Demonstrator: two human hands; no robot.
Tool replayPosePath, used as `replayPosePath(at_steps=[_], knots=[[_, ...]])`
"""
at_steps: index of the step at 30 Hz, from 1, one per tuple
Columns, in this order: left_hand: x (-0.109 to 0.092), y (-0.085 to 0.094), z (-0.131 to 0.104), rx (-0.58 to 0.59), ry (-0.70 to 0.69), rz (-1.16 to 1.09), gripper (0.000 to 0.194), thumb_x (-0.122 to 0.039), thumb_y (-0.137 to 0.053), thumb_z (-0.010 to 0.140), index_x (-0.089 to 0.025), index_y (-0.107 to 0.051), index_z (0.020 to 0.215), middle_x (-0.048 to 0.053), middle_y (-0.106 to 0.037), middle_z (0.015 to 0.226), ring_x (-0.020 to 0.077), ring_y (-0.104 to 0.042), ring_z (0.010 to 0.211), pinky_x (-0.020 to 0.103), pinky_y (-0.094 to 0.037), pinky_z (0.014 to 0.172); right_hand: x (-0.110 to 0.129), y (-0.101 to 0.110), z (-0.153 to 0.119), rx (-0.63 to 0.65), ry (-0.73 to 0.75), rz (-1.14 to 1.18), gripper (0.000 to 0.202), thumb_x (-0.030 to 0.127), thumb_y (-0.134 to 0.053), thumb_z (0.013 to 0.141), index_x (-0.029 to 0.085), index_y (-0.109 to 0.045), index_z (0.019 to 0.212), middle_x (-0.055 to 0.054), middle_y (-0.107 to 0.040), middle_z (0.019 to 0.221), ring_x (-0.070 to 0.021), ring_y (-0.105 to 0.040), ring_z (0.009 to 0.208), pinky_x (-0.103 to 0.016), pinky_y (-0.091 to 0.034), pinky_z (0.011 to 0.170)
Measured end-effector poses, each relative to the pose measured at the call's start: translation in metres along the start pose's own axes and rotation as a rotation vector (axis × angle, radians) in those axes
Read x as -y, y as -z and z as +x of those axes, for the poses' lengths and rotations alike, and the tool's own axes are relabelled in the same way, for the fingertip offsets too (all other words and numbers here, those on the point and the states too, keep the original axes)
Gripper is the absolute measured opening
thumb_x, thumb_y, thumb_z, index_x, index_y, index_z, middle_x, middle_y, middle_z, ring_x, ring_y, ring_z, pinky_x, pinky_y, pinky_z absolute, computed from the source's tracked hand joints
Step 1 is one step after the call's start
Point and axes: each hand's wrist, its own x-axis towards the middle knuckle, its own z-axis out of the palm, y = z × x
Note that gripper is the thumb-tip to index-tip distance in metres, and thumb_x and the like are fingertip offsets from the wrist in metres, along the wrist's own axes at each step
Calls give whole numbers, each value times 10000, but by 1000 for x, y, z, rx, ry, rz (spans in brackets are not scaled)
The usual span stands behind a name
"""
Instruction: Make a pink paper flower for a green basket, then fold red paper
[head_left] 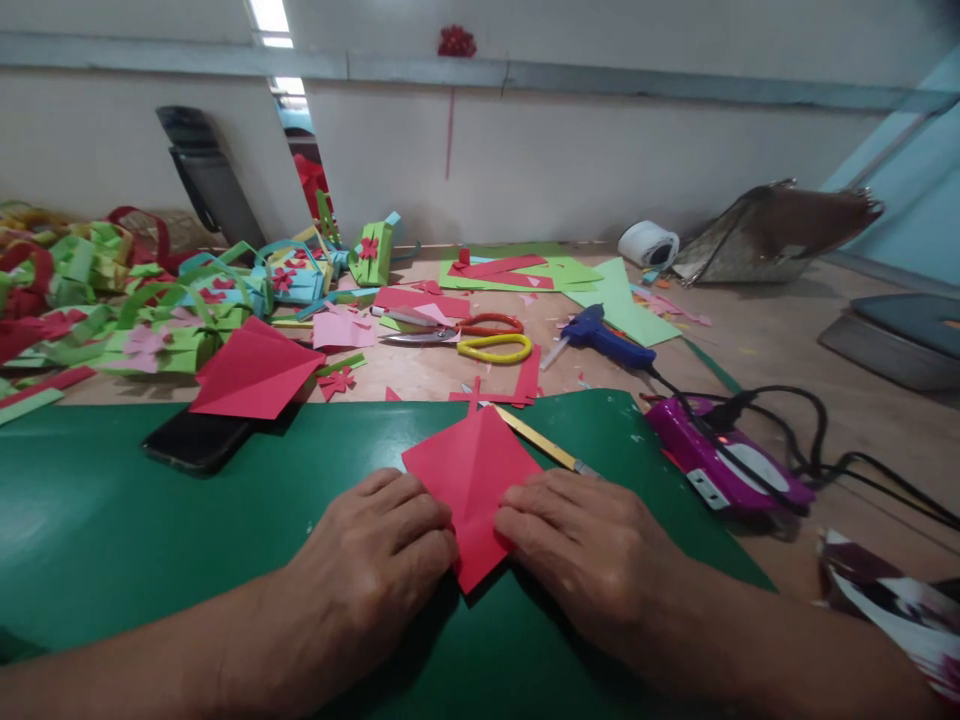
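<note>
A red square of paper (472,470) with a crease down its middle lies cornerwise in front of me on the green mat (330,650). My left hand (382,550) has its fingers curled and pressed together on the paper's left lower edge. On the opposite edge, my right hand (577,530) pinches the paper, its thumb hidden beneath. Just behind the paper, partly covered by it, rests a yellow cutter knife (541,437). To the left, more folded red paper (259,370) lies over a black phone (196,440).
Scissors (491,338) with red and yellow handles lie among paper scraps. A blue glue gun (609,338) and a purple extension socket (724,460) with cables are at right. Several small green paper baskets (161,345) crowd the left. A tape roll (649,244) stands by the wall.
</note>
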Motion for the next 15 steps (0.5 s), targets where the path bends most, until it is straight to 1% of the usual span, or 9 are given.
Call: replayPosePath(at_steps=[2, 4, 6, 7, 8, 9, 10, 12, 15], knots=[[-2, -1, 2, -31, 9, 3, 227, -117, -396, 947, -154, -571, 808, 36, -627, 767, 158, -497, 694, 327, -343, 658, 3, -1, 2, -18, 37, 29, 297, 102, -338, 942, 152, -628, 900, -94, -670, 839, -180, -604, 792, -312, -466, 749], [-2, 2, 3, -44, 4, -12, 152, -229, -465, 946, -152, -583, 889, 48, -638, 816, 176, -509, 736, 338, -351, 679, 2, -1, 2, -49, 50, 96, 313, 117, -321, 954, 134, -630, 909, -97, -674, 849, -174, -602, 778, -297, -468, 718], [-1, 6, 3, -40, -5, -5, 259, -382, -541, 910, -148, -580, 1016, 69, -647, 917, 206, -519, 811, 360, -360, 723, -3, 1, 2, -80, 35, 183, 298, 117, -332, 957, 121, -629, 926, -88, -680, 852, -158, -603, 767, -273, -467, 694], [0, 8, 2, -35, -5, 16, 290, -398, -559, 898, -155, -577, 1055, 73, -646, 960, 214, -521, 841, 368, -358, 741, -5, 2, 1, -96, 36, 223, 287, 109, -342, 954, 120, -628, 935, -84, -684, 865, -151, -605, 777, -266, -467, 700], [1, 10, 2, -27, -10, 39, 246, -357, -554, 907, -166, -581, 1060, 68, -646, 980, 212, -523, 851, 367, -354, 746, -8, 3, 1, -110, 48, 254, 279, 98, -348, 949, 123, -626, 945, -83, -687, 888, -149, -608, 800, -267, -467, 722], [2, 10, 2, -26, -20, 62, 159, -274, -525, 925, -176, -591, 1033, 57, -650, 970, 200, -526, 839, 361, -349, 741, -10, 3, 1, -116, 66, 271, 276, 90, -352, 943, 127, -625, 947, -84, -690, 910, -152, -610, 827, -279, -466, 755], [2, 10, 2, -21, -35, 79, 130, -186, -483, 934, -176, -599, 991, 48, -655, 946, 187, -528, 818, 353, -345, 731, -12, 3, 1, -117, 82, 272, 278, 87, -351, 941, 132, -625, 939, -85, -691, 925, -156, -609, 845, -296, -463, 784], [1, 8, 2, -33, -72, 102, 195, -92, -414, 931, -154, -597, 904, 47, -656, 873, 170, -525, 759, 346, -340, 702, -12, 2, 1, -95, 75, 238, 281, 87, -353, 941, 139, -627, 905, -85, -690, 922, -163, -603, 848, -327, -454, 808], [-4, 2, 3, -41, -90, 135, 255, -83, -373, 930, -143, -560, 766, 48, -629, 757, 163, -496, 663, 345, -333, 658, -6, 0, 1, -65, 10, 183, 223, 104, -413, 929, 144, -624, 873, -74, -677, 868, -162, -586, 795, -328, -446, 762]])
